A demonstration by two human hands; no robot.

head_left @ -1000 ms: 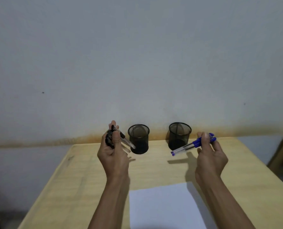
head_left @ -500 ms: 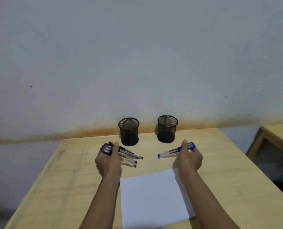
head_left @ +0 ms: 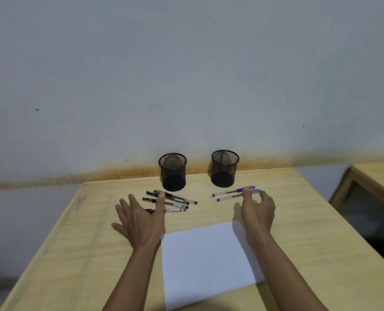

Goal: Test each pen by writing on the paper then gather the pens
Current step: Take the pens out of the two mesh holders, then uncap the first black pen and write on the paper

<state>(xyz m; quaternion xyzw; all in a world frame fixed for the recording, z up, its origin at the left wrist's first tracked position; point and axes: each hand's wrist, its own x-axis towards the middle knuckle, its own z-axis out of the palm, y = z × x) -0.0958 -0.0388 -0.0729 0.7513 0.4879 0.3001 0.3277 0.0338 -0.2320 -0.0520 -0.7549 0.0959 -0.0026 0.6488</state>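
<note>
Several black pens [head_left: 175, 201] lie in a loose bunch on the wooden table [head_left: 298, 221], in front of the left mesh cup [head_left: 172, 172]. My left hand [head_left: 140, 217] hovers over their left ends with fingers spread, holding nothing. Two blue pens [head_left: 230, 194] lie side by side in front of the right mesh cup [head_left: 224, 168]. My right hand [head_left: 257, 209] is open, its fingertips at the pens' blue caps. A blank white sheet of paper [head_left: 206, 263] lies between my forearms.
The table stands against a grey wall with a rusty stain along its base. A second wooden table [head_left: 379, 176] is at the right, across a dark gap. The two mesh cups look empty.
Both hands came down from the air and laid their pens on the table, black ones at left, blue at right. The fingers have since opened off the pens.
</note>
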